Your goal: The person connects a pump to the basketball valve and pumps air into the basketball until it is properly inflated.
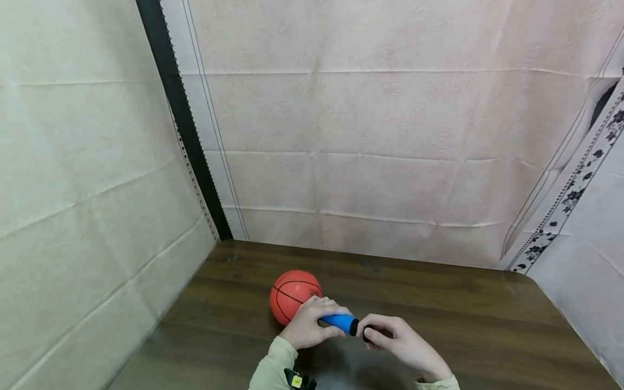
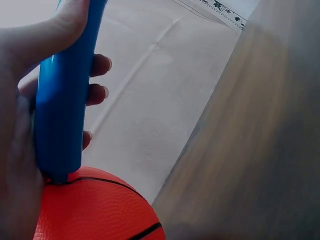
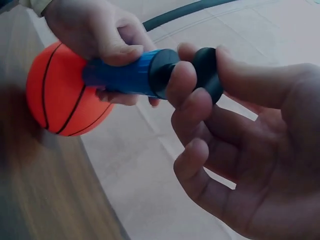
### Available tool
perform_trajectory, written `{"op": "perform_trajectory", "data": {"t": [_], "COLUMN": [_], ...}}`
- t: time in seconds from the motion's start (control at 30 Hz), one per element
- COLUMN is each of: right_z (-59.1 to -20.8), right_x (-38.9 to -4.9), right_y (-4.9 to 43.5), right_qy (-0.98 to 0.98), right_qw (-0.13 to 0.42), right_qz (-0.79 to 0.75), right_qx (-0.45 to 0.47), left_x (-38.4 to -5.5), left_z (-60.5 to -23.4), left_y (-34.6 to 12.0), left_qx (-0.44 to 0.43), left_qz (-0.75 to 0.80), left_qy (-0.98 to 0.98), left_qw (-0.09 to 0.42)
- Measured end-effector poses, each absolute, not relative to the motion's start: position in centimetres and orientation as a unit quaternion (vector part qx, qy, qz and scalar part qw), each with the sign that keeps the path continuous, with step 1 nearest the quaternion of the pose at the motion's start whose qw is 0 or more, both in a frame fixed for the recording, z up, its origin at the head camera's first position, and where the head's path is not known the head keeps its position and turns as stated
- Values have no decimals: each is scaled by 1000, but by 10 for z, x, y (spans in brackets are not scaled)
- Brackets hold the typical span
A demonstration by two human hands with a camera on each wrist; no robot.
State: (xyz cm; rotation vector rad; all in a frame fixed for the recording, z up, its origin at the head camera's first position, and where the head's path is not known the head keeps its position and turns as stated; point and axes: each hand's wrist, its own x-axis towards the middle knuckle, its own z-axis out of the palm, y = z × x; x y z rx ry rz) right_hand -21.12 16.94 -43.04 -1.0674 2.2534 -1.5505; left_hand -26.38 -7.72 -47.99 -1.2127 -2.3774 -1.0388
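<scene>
A small orange-red ball [image 1: 291, 292] with black basketball lines sits on the wooden table. My left hand [image 1: 314, 323] wraps round the blue barrel of a hand pump [image 2: 62, 105], thumb on one side and fingers on the other. The barrel's narrow end meets the ball's surface in the left wrist view. At the other end is a black cap [image 3: 161, 72], and beyond it a round black handle [image 3: 209, 75]. My right hand [image 1: 395, 338] pinches that handle between thumb and fingers, close to the cap. The needle tip is hidden.
The brown wood-grain table [image 1: 468, 309] stretches out to both sides of the hands. Pale creased cloth [image 1: 365, 119] hangs at the back and sides, with a dark strip [image 1: 185, 119] at the left corner and a floral border [image 1: 567, 200] at the right.
</scene>
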Motion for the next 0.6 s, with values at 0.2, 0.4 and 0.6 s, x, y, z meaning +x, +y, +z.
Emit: {"op": "perform_trajectory", "data": {"t": [0.2, 0.4, 0.6], "right_z": [-422, -409, -405], "right_x": [-208, -201, -194], "right_y": [176, 194, 209], "right_qy": [762, 758, 750], "right_qw": [104, 83, 35], "right_qz": [-524, -531, -546], "right_qx": [-366, -371, -372], "left_x": [-264, -265, -266], "left_z": [-475, -469, -470], "left_y": [-81, -92, -100], "left_qx": [-414, -384, -346], "left_qz": [-370, -388, -410], "left_qy": [-824, -828, -834], "left_qw": [114, 127, 132]}}
